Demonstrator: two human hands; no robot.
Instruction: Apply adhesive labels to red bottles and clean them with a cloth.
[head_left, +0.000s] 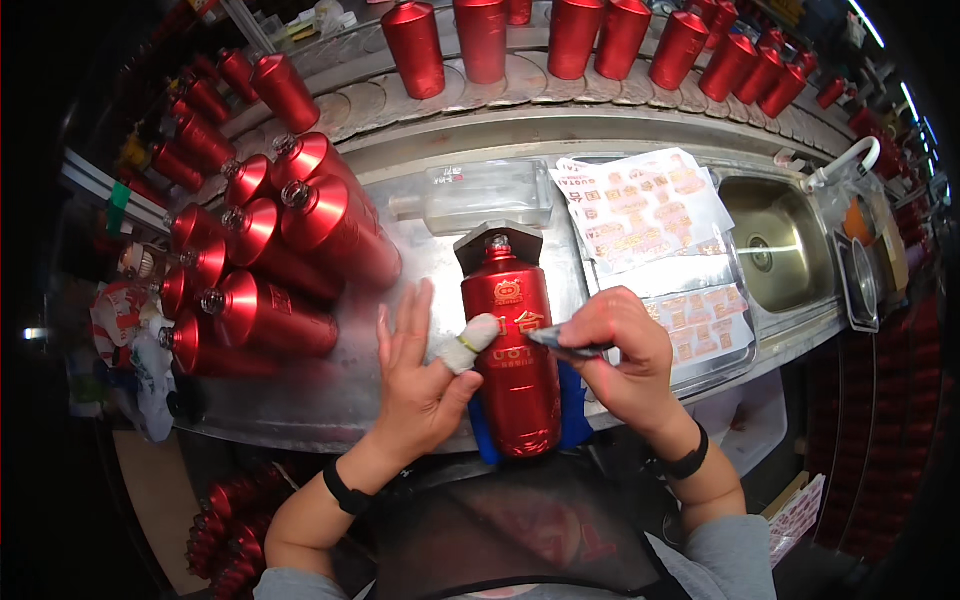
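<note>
A shiny red metallic bottle (515, 400) with gold raised lettering lies on its back in front of me, its clear neck pointing away. A dark angled rest (525, 243) sits around the neck end, and blue material (575, 412) shows under the base. My left hand (412, 385) is open beside the bottle, fingers spread. Its index finger wears a white cover (470, 345) and touches the bottle's side near the lettering. Pinched in my right hand (628, 360) is a small dark grey tool (572, 343) with a narrow tip at the lettering; its exact kind is unclear.
Several red bottles (270, 310) stand close together at the left. More red bottles (415, 50) line a slatted conveyor (360, 108) at the back. Beyond the lying bottle is a clear flat bottle-shaped piece (485, 195). Sticker sheets (650, 210) lie right, by a metal sink (785, 250).
</note>
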